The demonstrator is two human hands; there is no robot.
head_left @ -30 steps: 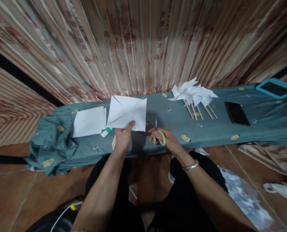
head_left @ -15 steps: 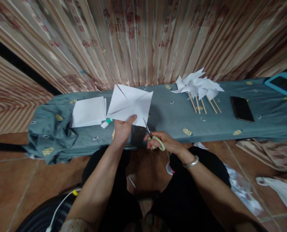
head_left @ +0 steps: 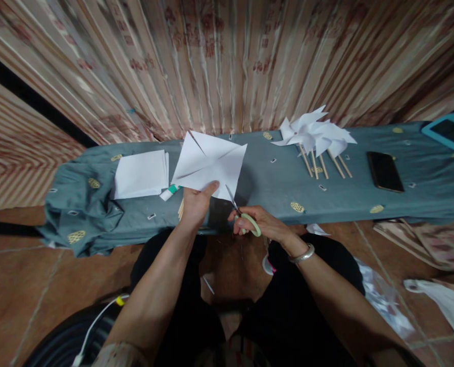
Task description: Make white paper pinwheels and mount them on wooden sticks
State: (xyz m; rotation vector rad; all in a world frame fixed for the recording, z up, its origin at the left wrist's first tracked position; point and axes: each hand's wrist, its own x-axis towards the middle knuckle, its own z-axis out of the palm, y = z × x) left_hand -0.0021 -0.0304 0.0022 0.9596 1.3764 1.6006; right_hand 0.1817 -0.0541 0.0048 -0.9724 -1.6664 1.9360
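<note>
My left hand (head_left: 197, 203) pinches the near edge of a square of white paper (head_left: 209, 160), thumb on top. Slits run inward from some of the paper's corners toward its middle. My right hand (head_left: 253, 221) grips scissors (head_left: 251, 225) with pale green handles. Their blades lie at the paper's near right corner. Left of the paper is a stack of white paper sheets (head_left: 141, 175), with a glue stick (head_left: 169, 192) beside it. Some thin wooden sticks (head_left: 181, 209) show partly behind my left hand.
Several white paper pinwheels (head_left: 313, 133) on wooden sticks lie at the right of the cloth-covered bench (head_left: 265, 199). Farther right are a black phone (head_left: 385, 172) and a blue-framed device (head_left: 451, 130). A clear bag with white scraps (head_left: 387, 300) sits on the floor. A curtain hangs behind.
The paper and my left hand have shifted slightly to the right. The scissor blades now reach a little farther over the paper's corner.
</note>
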